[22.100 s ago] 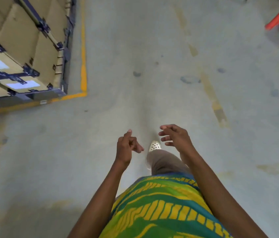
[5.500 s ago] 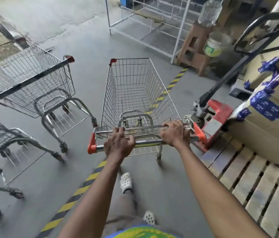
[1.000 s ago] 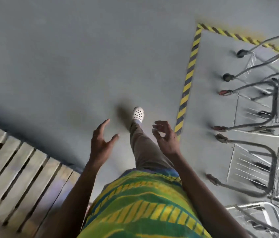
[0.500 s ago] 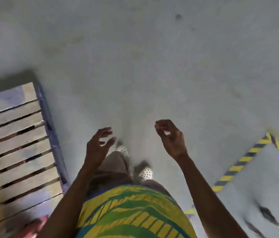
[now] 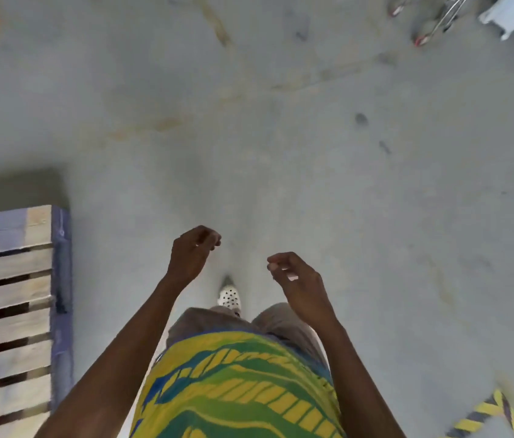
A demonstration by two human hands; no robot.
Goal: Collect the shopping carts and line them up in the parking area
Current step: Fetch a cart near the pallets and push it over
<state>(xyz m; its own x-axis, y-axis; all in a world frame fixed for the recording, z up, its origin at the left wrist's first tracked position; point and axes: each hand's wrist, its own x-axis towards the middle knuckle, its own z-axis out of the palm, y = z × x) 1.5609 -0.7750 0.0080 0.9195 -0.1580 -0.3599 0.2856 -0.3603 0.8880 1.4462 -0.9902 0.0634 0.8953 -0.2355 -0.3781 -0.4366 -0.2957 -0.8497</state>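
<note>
My left hand (image 5: 191, 254) and my right hand (image 5: 295, 279) hang in front of me over bare concrete floor, fingers loosely curled, holding nothing. At the top right edge, the lower legs and red-tipped wheels of a shopping cart (image 5: 421, 25) show, far ahead of both hands; its basket is out of frame. A corner of the yellow-and-black striped tape (image 5: 486, 414) marking the parking area lies at the bottom right, behind my right arm.
A wooden pallet (image 5: 6, 314) with a blue edge lies on the floor to my left. A pale metal piece (image 5: 511, 14) sits at the top right corner. Grey stained concrete (image 5: 281, 137) stretches ahead. One white shoe (image 5: 229, 297) is under me.
The view has swung on: the parked carts and most of the striped tape slid out at the bottom right, and a cart's wheels appeared at the top right. Both hands stay empty.
</note>
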